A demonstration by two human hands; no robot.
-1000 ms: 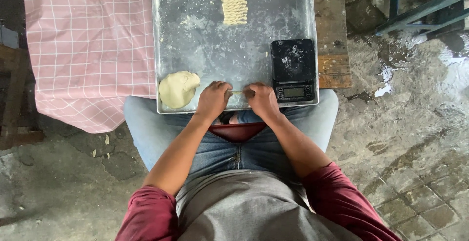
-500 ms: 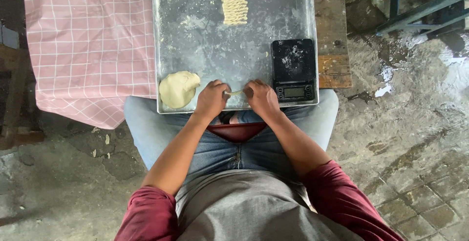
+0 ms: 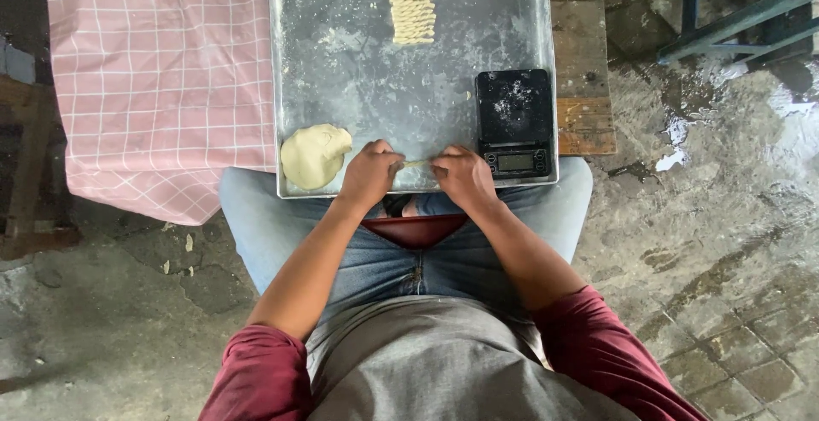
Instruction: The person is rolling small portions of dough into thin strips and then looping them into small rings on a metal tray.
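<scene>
A thin strand of pale dough (image 3: 416, 163) stretches between my two hands at the near edge of a floured metal tray (image 3: 367, 71). My left hand (image 3: 370, 173) pinches its left end and my right hand (image 3: 461, 175) pinches its right end. A round lump of dough (image 3: 314, 155) lies on the tray just left of my left hand. Several twisted dough pieces (image 3: 412, 12) sit in a stack at the tray's far side.
A black digital scale (image 3: 514, 120), dusted with flour, stands on the tray's near right corner beside my right hand. A pink checked cloth (image 3: 162, 80) covers the table to the left. A wooden bench (image 3: 583, 63) lies under the tray, and wet concrete floor (image 3: 717, 216) to the right.
My hands have drawn slightly apart along the tray's near edge, and the dough strand between them now shows longer and thinner.
</scene>
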